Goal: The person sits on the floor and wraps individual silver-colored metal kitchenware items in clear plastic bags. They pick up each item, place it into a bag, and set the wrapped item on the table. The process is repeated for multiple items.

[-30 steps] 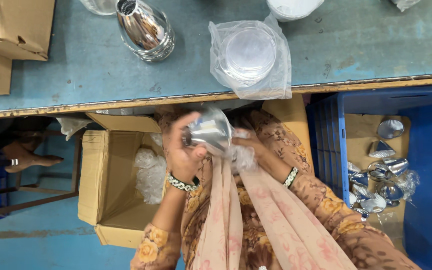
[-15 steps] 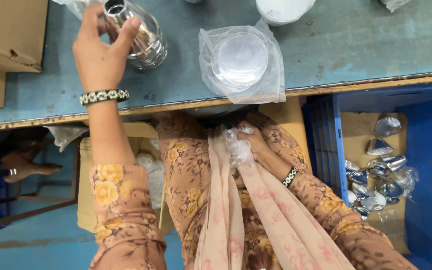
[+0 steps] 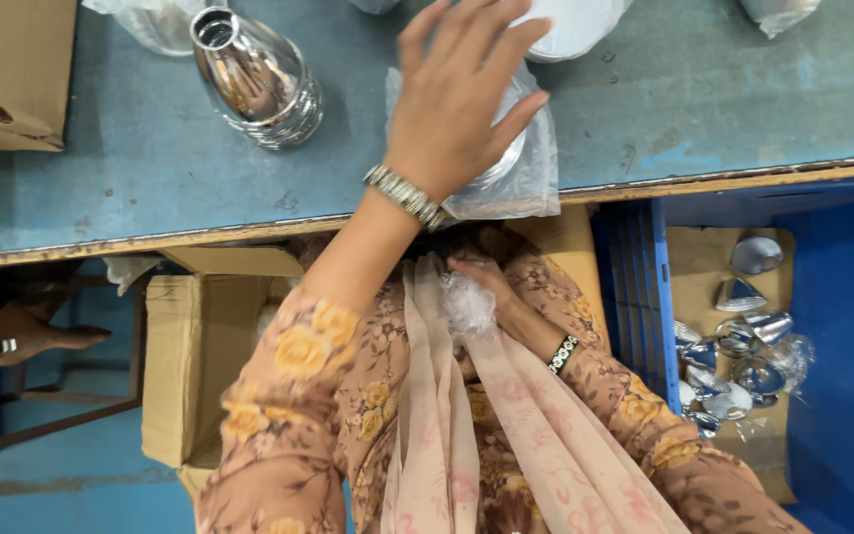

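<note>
My left hand [image 3: 457, 99] is stretched out over the blue-grey table [image 3: 704, 89], fingers spread, palm down on a clear plastic bag [image 3: 516, 178] with a round shiny piece inside. It grips nothing. A stack of chrome cone-shaped shells [image 3: 254, 79] stands to the left of that hand, apart from it. My right hand [image 3: 491, 282] stays low at my lap, below the table edge, closed on a crumpled piece of clear plastic [image 3: 467, 309].
A cardboard box [image 3: 12, 69] sits at the table's left end. Below the edge stands an open cardboard box [image 3: 195, 366]. A blue crate [image 3: 635, 297] on the right holds several chrome cones [image 3: 743, 341]. Someone's foot [image 3: 37, 331] shows at the left.
My left hand lifted a chrome cone from my lap onto the stack, let go, then swung right onto the bagged piece. My right hand stayed at my lap with the plastic.
</note>
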